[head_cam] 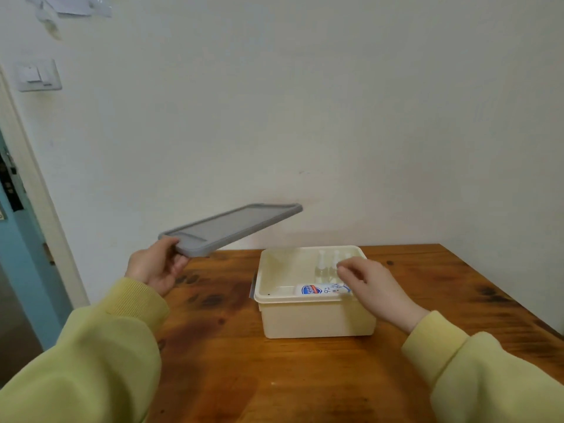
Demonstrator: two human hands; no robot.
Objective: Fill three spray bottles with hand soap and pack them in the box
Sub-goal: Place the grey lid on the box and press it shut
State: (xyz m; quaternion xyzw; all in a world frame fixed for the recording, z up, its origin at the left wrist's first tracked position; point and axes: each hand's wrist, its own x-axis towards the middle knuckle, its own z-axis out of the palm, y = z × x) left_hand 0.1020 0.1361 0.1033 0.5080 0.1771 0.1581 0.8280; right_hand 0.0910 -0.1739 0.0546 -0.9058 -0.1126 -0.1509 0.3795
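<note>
I'm seeing the left hand (pixel 155 267) gripping the grey lid (pixel 232 228) by one end, tilted in the air left of the cream box (pixel 317 319) on the wooden table (pixel 305 377). Right hand (pixel 375 288) is hovering over the box's right side, fingers loosely curled, holding nothing — clear bottles (pixel 328 267) standing inside, soap pouch (pixel 320 290) lying in front of them.

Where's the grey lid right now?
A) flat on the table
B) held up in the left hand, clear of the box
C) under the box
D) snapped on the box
B: the left hand grips the grey lid by one corner, tilted in the air left of the open box.
</note>
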